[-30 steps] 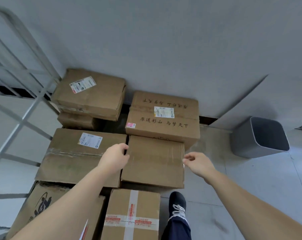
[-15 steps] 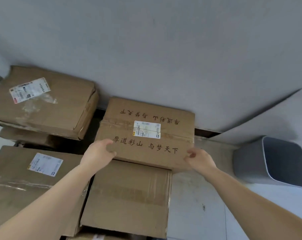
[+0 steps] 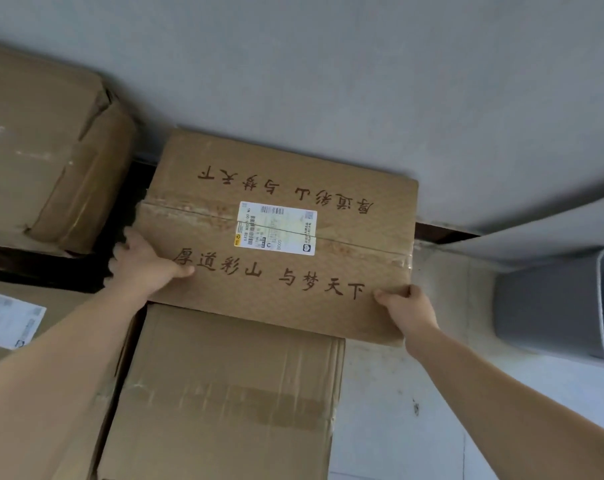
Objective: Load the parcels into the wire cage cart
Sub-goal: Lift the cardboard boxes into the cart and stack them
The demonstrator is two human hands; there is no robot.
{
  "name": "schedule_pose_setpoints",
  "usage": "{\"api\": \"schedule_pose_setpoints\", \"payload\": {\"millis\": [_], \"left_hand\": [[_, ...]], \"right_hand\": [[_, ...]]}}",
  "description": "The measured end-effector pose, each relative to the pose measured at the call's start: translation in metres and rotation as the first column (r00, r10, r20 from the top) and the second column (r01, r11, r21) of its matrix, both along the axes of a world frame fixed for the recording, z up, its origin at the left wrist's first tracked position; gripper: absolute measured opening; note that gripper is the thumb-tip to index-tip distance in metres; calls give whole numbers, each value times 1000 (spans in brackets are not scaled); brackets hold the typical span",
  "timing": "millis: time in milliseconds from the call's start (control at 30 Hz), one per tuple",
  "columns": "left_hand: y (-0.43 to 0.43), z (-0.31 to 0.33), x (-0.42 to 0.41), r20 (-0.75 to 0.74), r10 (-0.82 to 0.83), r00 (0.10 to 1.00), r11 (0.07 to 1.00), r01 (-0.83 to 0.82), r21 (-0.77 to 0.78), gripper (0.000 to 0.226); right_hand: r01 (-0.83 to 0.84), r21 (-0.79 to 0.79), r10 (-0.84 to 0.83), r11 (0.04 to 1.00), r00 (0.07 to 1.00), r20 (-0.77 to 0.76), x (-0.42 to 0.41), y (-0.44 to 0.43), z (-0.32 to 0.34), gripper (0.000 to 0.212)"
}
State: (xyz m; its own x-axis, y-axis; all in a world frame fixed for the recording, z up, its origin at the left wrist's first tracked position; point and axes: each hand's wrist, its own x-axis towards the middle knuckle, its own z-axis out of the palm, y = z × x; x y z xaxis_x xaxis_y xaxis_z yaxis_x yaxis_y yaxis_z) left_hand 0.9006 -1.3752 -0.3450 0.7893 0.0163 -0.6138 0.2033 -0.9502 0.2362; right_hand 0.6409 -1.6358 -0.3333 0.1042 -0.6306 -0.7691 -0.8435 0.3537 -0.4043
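A brown cardboard parcel with printed characters and a white shipping label (image 3: 279,237) lies against the grey wall. My left hand (image 3: 144,265) grips its near left edge, thumb on top and fingers down the side. At the near right corner my right hand (image 3: 407,310) grips the box, thumb on top. The parcel's near edge overlaps a plain taped box (image 3: 231,393) in front of it. The wire cage cart is out of view.
Another large box (image 3: 47,161) sits at the upper left, and a labelled box (image 3: 13,323) lies at the left edge. A grey plastic bin (image 3: 563,306) stands on the floor to the right. Pale floor tiles (image 3: 397,410) show at lower right.
The view has closed in on the printed parcel. Both hands went from the nearer plain box to this parcel's near edge, and now grip it more firmly at its two near corners.
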Motion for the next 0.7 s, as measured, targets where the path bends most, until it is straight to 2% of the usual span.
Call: {"api": "schedule_pose_setpoints", "payload": {"millis": [100,200,333,433,700], "left_hand": [[3,-6,12,-4,63,998,998,-63,-8,135],[4,2,15,59,124,990,989,-119,-87,116],[3,30,16,155,165,974,974,-137,-178,91],[0,63,9,157,199,967,952,-152,-265,73],[-1,181,-18,124,264,957,875,-184,-447,65]], "right_hand": [[158,44,-162,986,981,105,1,1,-4,64],[223,28,-224,974,963,151,3,-1,3,66],[244,-21,-237,970,955,177,0,-10,24,70],[252,-62,-236,966,951,200,-5,-11,49,71],[260,-215,-196,942,941,277,-23,-4,157,71]]}}
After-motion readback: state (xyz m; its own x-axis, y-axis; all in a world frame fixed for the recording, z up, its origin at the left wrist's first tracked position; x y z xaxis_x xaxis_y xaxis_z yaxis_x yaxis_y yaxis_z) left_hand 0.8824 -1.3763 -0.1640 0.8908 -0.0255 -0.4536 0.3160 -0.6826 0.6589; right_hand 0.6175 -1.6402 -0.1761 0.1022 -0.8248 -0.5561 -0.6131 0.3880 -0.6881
